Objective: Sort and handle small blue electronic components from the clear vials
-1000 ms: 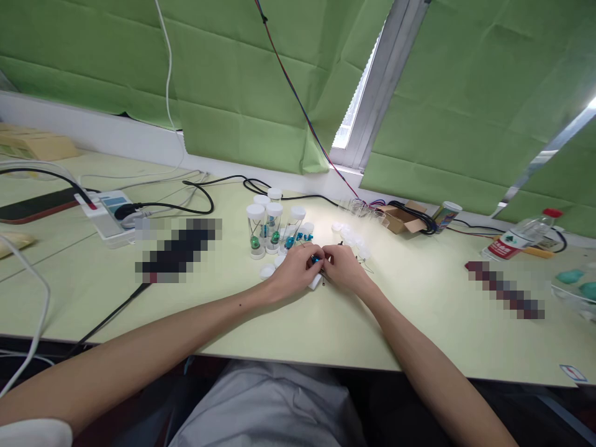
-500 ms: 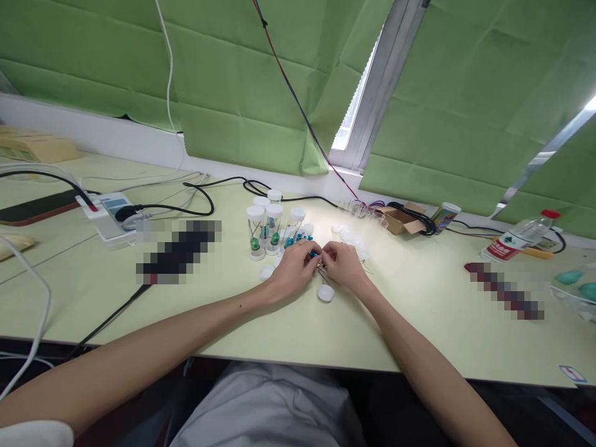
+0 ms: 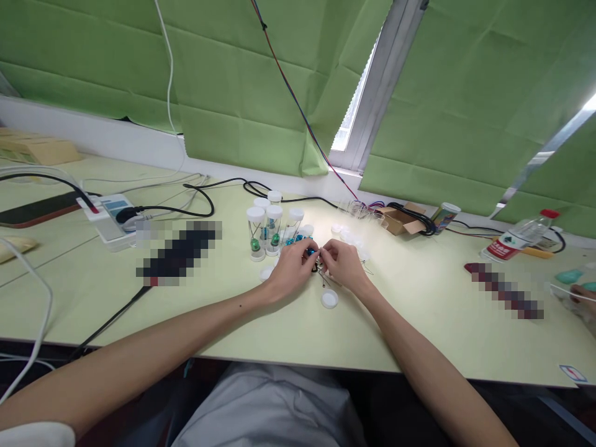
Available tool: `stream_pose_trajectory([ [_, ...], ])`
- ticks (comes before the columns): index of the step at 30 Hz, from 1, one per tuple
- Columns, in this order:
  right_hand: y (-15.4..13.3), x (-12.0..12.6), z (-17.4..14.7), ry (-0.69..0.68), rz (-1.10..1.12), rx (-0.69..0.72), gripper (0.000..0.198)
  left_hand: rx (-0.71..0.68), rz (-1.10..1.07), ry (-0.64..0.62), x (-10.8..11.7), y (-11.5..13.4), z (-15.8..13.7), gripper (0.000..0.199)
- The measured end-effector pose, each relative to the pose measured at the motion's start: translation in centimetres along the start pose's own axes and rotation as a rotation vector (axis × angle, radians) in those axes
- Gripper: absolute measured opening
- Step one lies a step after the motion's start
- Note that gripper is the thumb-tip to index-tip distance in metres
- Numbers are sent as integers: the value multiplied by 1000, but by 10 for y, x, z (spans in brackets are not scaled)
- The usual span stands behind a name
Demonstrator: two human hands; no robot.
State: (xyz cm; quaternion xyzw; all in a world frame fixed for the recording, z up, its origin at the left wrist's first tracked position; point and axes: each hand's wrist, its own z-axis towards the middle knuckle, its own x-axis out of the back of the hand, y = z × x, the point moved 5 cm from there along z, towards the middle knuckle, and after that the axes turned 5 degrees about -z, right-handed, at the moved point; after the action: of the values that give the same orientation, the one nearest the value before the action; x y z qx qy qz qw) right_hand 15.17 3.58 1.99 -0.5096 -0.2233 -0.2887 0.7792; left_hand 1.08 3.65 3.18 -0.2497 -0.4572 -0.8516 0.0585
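My left hand (image 3: 293, 264) is closed in a pinch on a shiny blue ball (image 3: 311, 252), partly hidden by the fingers. Fingertip to fingertip with it, my right hand (image 3: 342, 264) is pinched too; what it grips is too small to make out. Thin dark cords (image 3: 322, 277) hang below the fingers toward a white cap (image 3: 329, 299). More blue balls (image 3: 298, 239) lie just behind my left hand. Clear tubes with white lids (image 3: 256, 233) stand upright to the left, some with a green ball inside. White caps (image 3: 356, 241) are grouped behind my right hand.
A power strip (image 3: 112, 220) with cables is at the left. Toward the back right are an open cardboard box (image 3: 405, 217), a black cable coil and a canister (image 3: 446, 217). Farther right stands a bottle with a red cap (image 3: 519, 236). Another person's hand (image 3: 584, 295) shows at the right edge.
The white cap below my hands has shifted slightly toward me and right, and its hollow side now shows. Another person's hand has appeared at the right edge. My hands stay nearly in place.
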Motion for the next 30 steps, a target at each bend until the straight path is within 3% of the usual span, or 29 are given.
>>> stream_pose_trajectory([
  [18, 1, -4, 0, -55, 222, -7, 14, -4, -48, -10, 0, -5, 1, 18],
  [27, -1, -4, -1, -106, 528, -193, 20, -11, -142, 11, 4, -6, 5, 17],
  [30, -1, -5, 0, -103, 551, -194, 20, -19, -132, 17, 5, -4, 5, 16],
])
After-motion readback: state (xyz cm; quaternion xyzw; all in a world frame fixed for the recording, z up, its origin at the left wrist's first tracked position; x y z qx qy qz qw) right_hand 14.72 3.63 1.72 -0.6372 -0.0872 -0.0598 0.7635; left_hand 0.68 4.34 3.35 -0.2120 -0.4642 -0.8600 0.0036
